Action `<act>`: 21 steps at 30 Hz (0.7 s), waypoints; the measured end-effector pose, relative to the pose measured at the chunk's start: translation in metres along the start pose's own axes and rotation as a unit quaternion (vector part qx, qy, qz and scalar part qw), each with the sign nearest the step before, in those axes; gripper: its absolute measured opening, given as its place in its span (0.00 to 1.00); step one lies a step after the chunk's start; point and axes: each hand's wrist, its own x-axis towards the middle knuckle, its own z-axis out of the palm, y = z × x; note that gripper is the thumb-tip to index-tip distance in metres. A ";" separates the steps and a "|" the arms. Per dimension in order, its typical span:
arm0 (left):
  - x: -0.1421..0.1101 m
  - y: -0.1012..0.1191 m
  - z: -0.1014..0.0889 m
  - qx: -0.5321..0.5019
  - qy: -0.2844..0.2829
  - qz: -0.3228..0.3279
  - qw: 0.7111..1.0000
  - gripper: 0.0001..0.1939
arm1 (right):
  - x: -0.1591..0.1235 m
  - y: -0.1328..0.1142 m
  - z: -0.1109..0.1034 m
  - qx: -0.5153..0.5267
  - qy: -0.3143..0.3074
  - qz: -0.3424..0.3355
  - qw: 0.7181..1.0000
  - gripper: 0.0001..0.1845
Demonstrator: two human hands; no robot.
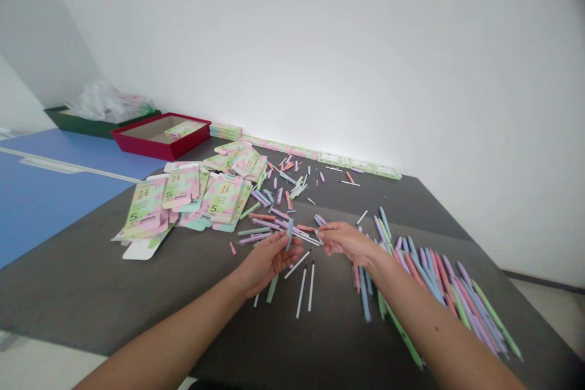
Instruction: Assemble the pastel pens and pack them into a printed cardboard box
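Note:
Over the middle of the dark table, my left hand (265, 263) pinches a light blue pen barrel (289, 234) upright between thumb and fingers. Just right of it, my right hand (345, 240) is closed in a pinch on a tiny pale bluish piece (317, 231), too small to make out fully. White pen refills (302, 292) with dark tips lie on the table below and between the hands. Behind the left hand is a loose heap of pastel pen barrels (256, 233) in purple, green, coral and blue. Smaller pen parts (280, 196) are scattered farther back.
Many pastel pens (429, 271) lie in rows at the right, partly under my right forearm. Printed card boxes (183, 189) are piled at the left. A red tray (167, 149) and a green tray (91, 125) with plastic bags stand behind. Flat boxes (338, 160) line the wall.

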 end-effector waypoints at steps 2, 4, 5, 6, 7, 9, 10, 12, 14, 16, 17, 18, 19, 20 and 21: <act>-0.001 -0.002 0.003 -0.010 -0.012 -0.005 1.000 0.05 | -0.007 -0.002 0.005 0.094 -0.026 0.002 0.995 0.16; -0.002 -0.004 0.004 -0.014 -0.017 -0.002 1.000 0.05 | -0.012 -0.004 0.011 0.209 -0.059 0.014 0.976 0.15; -0.002 -0.005 0.005 -0.008 -0.016 0.001 1.000 0.05 | -0.014 -0.006 0.014 0.257 -0.074 0.021 0.963 0.15; -0.002 -0.006 0.005 0.006 -0.011 0.005 1.000 0.06 | -0.015 -0.007 0.016 0.290 -0.086 0.026 0.953 0.15; -0.002 -0.006 0.004 0.025 -0.004 0.012 1.000 0.07 | -0.015 -0.009 0.018 0.305 -0.093 0.029 0.947 0.14; -0.002 -0.007 0.004 0.060 0.008 0.033 0.998 0.11 | -0.015 -0.012 0.022 0.320 -0.100 0.033 0.942 0.13; -0.001 -0.008 0.003 0.073 0.009 0.045 0.996 0.14 | -0.015 -0.013 0.024 0.325 -0.102 0.036 0.940 0.13; -0.001 -0.009 0.001 0.104 0.002 0.070 0.992 0.17 | -0.013 -0.014 0.027 0.325 -0.101 0.039 0.939 0.13; 0.000 -0.010 -0.001 0.148 -0.001 0.084 0.985 0.17 | -0.013 -0.016 0.031 0.307 -0.100 0.037 0.946 0.13; 0.000 -0.012 -0.003 0.192 0.004 0.086 0.978 0.16 | -0.013 -0.018 0.035 0.287 -0.102 0.032 0.952 0.13; 0.001 -0.013 -0.003 0.207 0.008 0.083 0.975 0.16 | -0.014 -0.019 0.037 0.283 -0.102 0.031 0.953 0.13; 0.001 -0.014 -0.003 0.213 0.011 0.080 0.974 0.16 | -0.015 -0.019 0.039 0.286 -0.099 0.031 0.952 0.12; 0.001 -0.014 -0.003 0.212 0.014 0.077 0.974 0.14 | -0.016 -0.020 0.042 0.296 -0.095 0.031 0.950 0.12; 0.000 -0.015 -0.002 0.202 0.014 0.073 0.977 0.13 | -0.017 -0.020 0.045 0.311 -0.090 0.033 0.946 0.13; 0.000 -0.014 -0.001 0.183 0.012 0.066 0.981 0.13 | -0.018 -0.019 0.048 0.328 -0.085 0.035 0.940 0.13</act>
